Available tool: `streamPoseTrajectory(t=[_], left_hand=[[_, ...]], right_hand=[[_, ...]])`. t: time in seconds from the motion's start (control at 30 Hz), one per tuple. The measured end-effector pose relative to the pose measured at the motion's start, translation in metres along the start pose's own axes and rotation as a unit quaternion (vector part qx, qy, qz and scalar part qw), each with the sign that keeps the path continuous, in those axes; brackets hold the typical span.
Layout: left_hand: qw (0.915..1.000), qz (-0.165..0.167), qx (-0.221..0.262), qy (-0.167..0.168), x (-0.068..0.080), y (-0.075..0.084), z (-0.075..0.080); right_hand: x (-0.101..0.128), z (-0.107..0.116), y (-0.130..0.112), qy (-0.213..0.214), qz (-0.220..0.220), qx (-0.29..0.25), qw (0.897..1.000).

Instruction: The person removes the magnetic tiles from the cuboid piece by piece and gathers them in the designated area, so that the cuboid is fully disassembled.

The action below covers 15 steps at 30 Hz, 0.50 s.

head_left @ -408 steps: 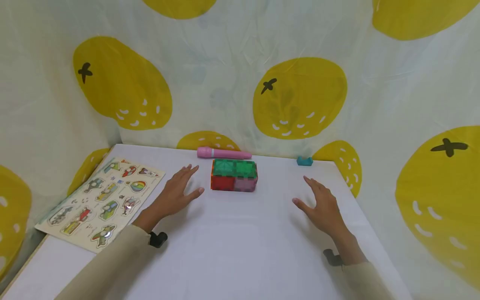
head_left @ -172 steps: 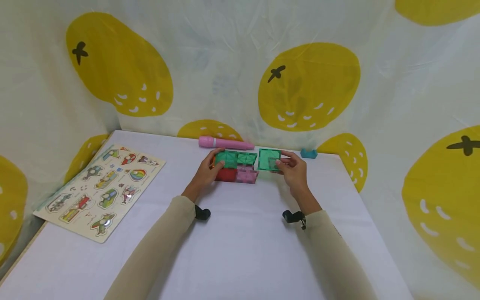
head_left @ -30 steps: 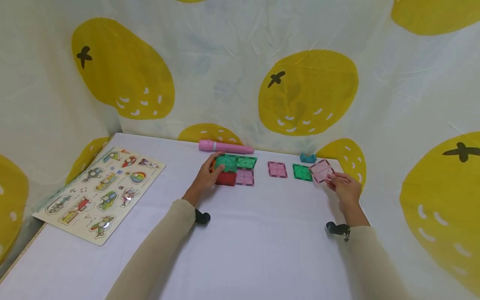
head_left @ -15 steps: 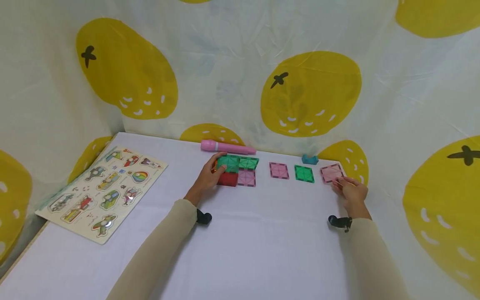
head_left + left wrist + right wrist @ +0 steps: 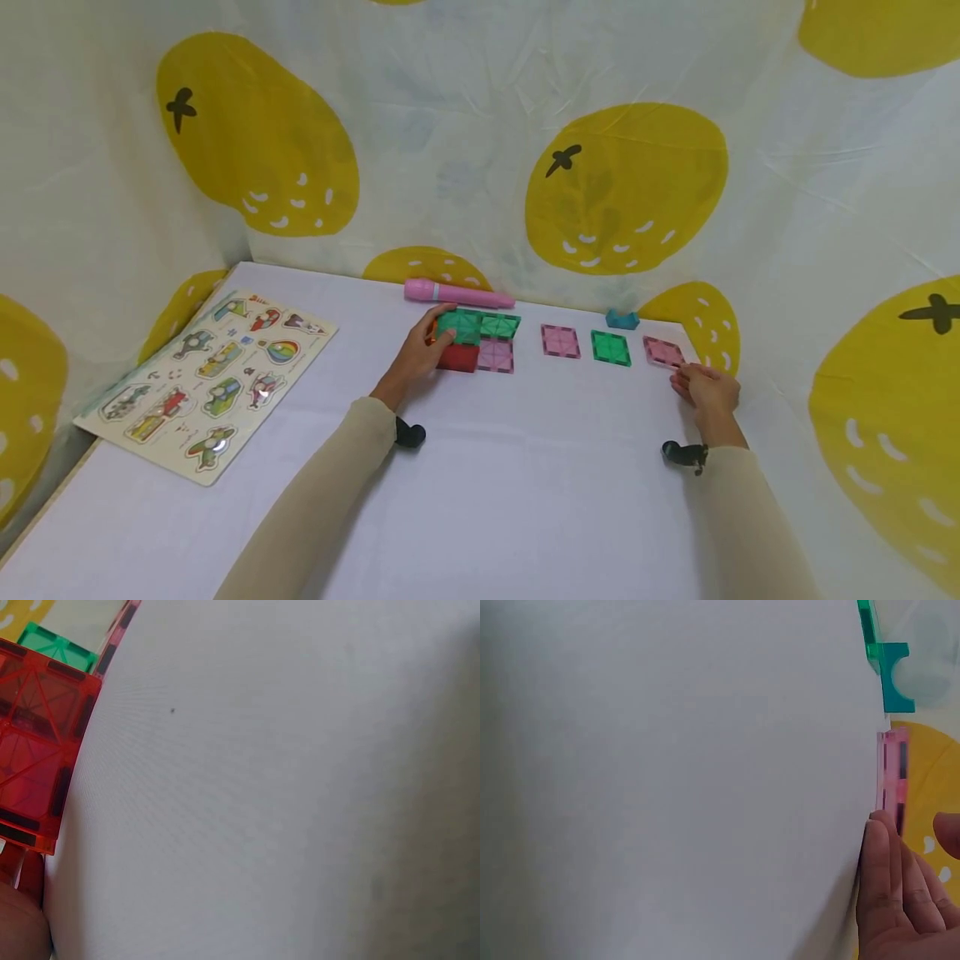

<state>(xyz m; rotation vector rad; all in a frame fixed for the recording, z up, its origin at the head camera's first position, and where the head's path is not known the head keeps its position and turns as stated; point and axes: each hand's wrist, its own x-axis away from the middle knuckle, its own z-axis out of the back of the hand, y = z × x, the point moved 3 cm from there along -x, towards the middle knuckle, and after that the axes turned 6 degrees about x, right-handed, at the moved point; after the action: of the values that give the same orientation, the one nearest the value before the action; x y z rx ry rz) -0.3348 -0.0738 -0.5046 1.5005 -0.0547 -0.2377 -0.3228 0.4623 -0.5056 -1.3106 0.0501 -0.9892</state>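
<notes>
Far left on the table (image 5: 525, 517) lies the puzzle board (image 5: 206, 383), flat, well apart from your hands and untouched.

Your left hand (image 5: 420, 354) rests on the left end of the tile block (image 5: 476, 342), fingers curled over its green top and red side, holding it in place. The left wrist view shows only the block's red face (image 5: 37, 750) and a fingertip at the bottom corner. The block is partly dismantled: green tiles remain on top, with red and pink faces toward you.

Behind the block, the pink pen (image 5: 457, 293) lies along the back edge, clear of the work.

To the right of the block, three tiles lie flat in a row, spaced apart: pink tile (image 5: 561, 341), green tile (image 5: 610, 347), far pink tile (image 5: 663, 352). The teal piece (image 5: 621, 318) sits behind them at the back edge.

Your right hand (image 5: 708, 393) is just beside the far pink tile, at the near corner. Fingers are loosely together and holding nothing; the right wrist view shows the fingertips (image 5: 877, 840) at the tile's edge, touching or nearly so.

Judgement: the step in hand is setting down a tile stripped from the block. The next move calls for bringing the right hand back to the block, keeping the left-hand brace, and peeling one panel without dragging its neighbours.
</notes>
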Motion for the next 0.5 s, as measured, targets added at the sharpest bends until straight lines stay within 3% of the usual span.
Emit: streamPoseTrajectory(t=[0.13,0.27,0.37,0.5], left_hand=[[1.0000,-0.004,-0.005,0.000,-0.001,0.001,-0.001],[1.0000,0.000,-0.007,0.002,-0.001,0.000,0.000],[1.0000,-0.003,-0.003,0.001,-0.001,-0.001,0.000],[1.0000,-0.008,0.000,-0.001,0.000,-0.001,0.000]], right_hand=[[0.003,0.002,0.001,0.010,0.015,0.005,1.000],[0.020,-0.007,-0.006,0.000,0.046,0.017,0.999],[0.041,-0.022,-0.013,-0.022,0.097,0.035,0.994],[0.070,-0.049,-0.020,-0.062,0.171,0.071,0.981]])
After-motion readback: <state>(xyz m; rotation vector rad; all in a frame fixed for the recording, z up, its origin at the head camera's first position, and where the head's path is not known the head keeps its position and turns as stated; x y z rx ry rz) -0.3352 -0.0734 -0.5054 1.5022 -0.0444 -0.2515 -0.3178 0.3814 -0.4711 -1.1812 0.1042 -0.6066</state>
